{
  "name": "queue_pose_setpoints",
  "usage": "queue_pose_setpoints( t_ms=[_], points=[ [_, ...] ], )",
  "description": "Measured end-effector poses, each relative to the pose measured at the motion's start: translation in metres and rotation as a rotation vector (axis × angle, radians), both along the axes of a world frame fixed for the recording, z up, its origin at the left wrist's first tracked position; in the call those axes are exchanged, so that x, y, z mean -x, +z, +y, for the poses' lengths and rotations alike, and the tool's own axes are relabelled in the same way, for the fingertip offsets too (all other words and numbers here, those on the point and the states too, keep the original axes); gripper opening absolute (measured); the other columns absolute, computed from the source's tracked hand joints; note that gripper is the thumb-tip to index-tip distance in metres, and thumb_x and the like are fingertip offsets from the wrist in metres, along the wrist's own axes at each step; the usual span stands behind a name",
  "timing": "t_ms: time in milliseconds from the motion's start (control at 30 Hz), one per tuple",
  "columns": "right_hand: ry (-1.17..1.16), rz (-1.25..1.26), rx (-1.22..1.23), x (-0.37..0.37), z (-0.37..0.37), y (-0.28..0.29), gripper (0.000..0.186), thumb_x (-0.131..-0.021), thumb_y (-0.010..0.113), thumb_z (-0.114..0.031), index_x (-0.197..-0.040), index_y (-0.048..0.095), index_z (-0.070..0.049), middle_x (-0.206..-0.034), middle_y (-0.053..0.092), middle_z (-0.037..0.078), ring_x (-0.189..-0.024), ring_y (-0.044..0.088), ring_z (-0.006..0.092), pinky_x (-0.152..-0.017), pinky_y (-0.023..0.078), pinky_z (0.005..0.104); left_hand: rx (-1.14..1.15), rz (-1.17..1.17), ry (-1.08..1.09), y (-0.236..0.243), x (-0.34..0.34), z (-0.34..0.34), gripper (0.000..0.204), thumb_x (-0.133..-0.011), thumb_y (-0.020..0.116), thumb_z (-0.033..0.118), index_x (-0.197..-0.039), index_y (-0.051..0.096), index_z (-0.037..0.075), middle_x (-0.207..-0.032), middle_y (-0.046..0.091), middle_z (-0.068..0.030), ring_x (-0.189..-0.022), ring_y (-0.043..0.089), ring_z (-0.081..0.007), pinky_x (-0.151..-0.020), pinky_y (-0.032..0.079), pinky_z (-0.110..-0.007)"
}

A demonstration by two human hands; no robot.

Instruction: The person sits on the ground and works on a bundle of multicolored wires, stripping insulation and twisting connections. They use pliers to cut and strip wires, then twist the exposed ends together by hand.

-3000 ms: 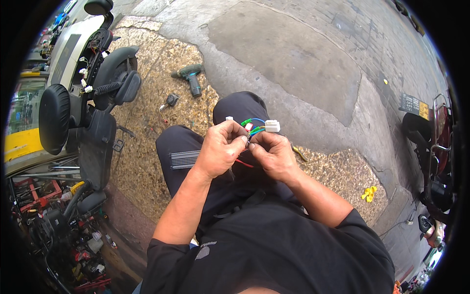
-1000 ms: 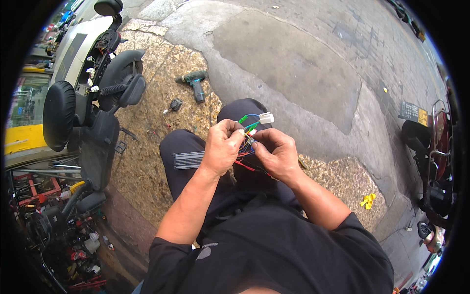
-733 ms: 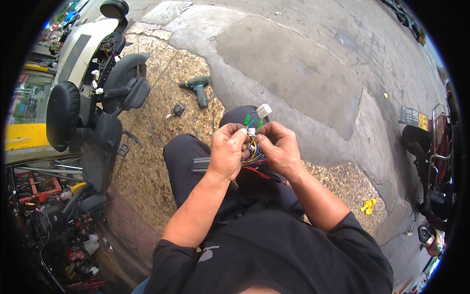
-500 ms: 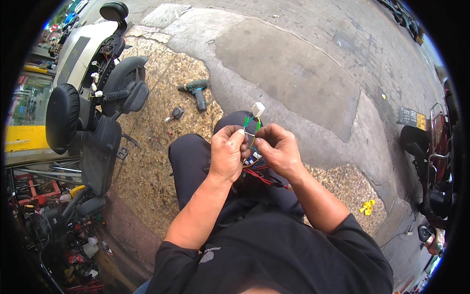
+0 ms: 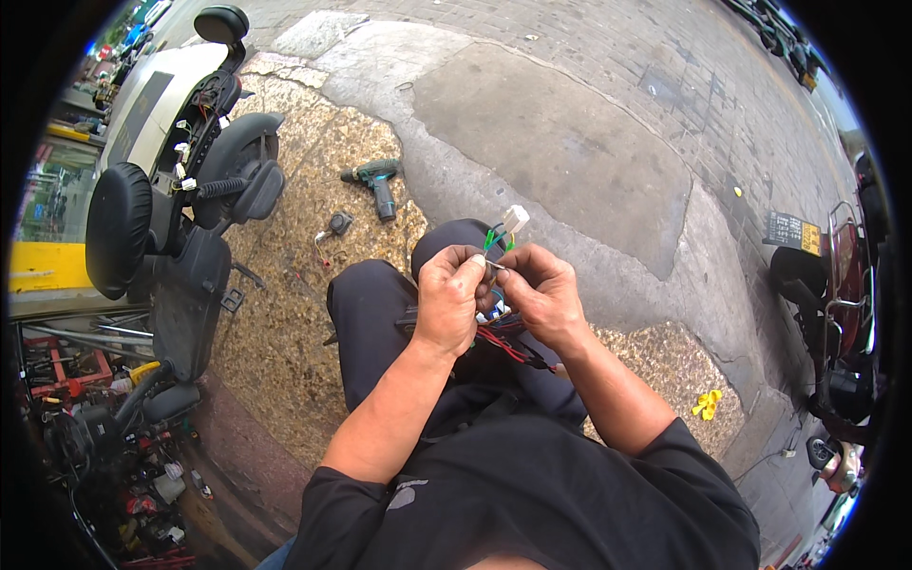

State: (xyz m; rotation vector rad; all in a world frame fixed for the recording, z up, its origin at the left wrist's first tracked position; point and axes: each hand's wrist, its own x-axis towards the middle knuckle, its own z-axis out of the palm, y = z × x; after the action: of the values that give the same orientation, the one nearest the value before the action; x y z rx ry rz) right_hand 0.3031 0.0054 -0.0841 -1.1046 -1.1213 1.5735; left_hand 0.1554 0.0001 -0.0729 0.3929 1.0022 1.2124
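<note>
At far left, a partly stripped scooter [image 5: 180, 209] stands on the gravel, with a clutter of tools [image 5: 104, 399] below it. A green cordless drill [image 5: 377, 182] lies on the ground further right. At centre, a seated person in dark clothes holds both hands together over the knees. The left hand [image 5: 450, 299] is curled closed, thumb and forefinger pinching a thin wire of a wiring bundle [image 5: 496, 285]. The right hand [image 5: 541, 294] meets it, fingers folded around the same bundle. A white connector [image 5: 514, 218] on green wires sticks up above the fingertips; red wires trail below. At right lies a small yellow object [image 5: 706, 405], and parked scooters [image 5: 845, 313] line the edge
</note>
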Motion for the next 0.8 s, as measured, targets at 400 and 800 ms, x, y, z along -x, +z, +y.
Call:
queue_pose_setpoints(
  t_ms=[400, 800],
  points=[
    [-0.091, -0.364, -0.518, 0.000, 0.003, -0.010, 0.016, -0.083, 0.068, 0.005, -0.097, 0.071, -0.001, -0.083, 0.071, 0.013, -0.072, 0.070, 0.0235, -0.065, 0.055, 0.0335, -0.012, 0.006, -0.040, 0.000, 0.004, -0.002, 0.007, -0.098, 0.057, 0.005, -0.096, 0.061, 0.000, -0.079, 0.060, -0.0031, -0.063, 0.048, -0.0069, -0.052, 0.041, -0.022],
    [-0.063, -0.379, -0.646, -0.005, 0.010, -0.006, 0.014, -0.080, 0.070, 0.004, -0.092, 0.070, -0.003, -0.079, 0.066, 0.013, -0.068, 0.066, 0.0291, -0.061, 0.052, 0.0367, 0.019, -0.041, -0.097, 0.002, 0.006, -0.002, 0.007, -0.098, 0.058, 0.006, -0.094, 0.062, 0.002, -0.080, 0.060, -0.0026, -0.063, 0.048, -0.0071, -0.052, 0.040, -0.022]
  ],
)
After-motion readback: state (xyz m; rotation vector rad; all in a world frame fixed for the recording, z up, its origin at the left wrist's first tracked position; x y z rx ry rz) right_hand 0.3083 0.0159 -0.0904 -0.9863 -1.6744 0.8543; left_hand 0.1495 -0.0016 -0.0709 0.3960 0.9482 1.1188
